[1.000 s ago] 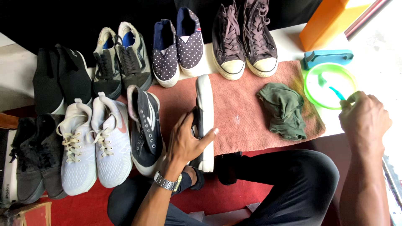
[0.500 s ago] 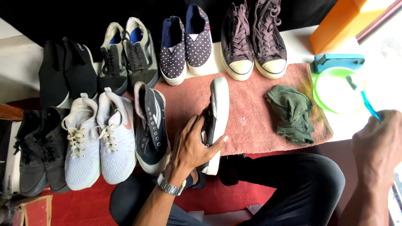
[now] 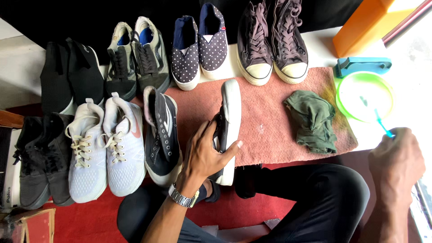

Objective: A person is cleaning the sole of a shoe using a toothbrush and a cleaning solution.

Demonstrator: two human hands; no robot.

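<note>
at the far left edge of the floor stand dark grey lace-up shoes (image 3: 38, 166), with black slip-ons (image 3: 72, 76) behind them. next come white sneakers (image 3: 105, 148), then a black sneaker with white stripes (image 3: 162, 130) lying at the left edge of the pink towel (image 3: 274, 135). behind these are olive and black skate shoes (image 3: 137, 58), navy dotted slip-ons (image 3: 200, 45) and brown high-tops (image 3: 272, 42). the left hand (image 3: 207, 155), a metal watch (image 3: 183, 198) on its wrist, is clamped on a black shoe with a white sole (image 3: 227, 128), tipped on its side at the towel's near edge. a crumpled green cloth (image 3: 312, 119) lies near the towel's right edge. past it sit a green bowl (image 3: 364, 96), a teal brush (image 3: 362, 65) and an orange box (image 3: 366, 24). the right hand (image 3: 396, 164) is closed on a blue toothbrush (image 3: 380, 123) reaching into the bowl.
</note>
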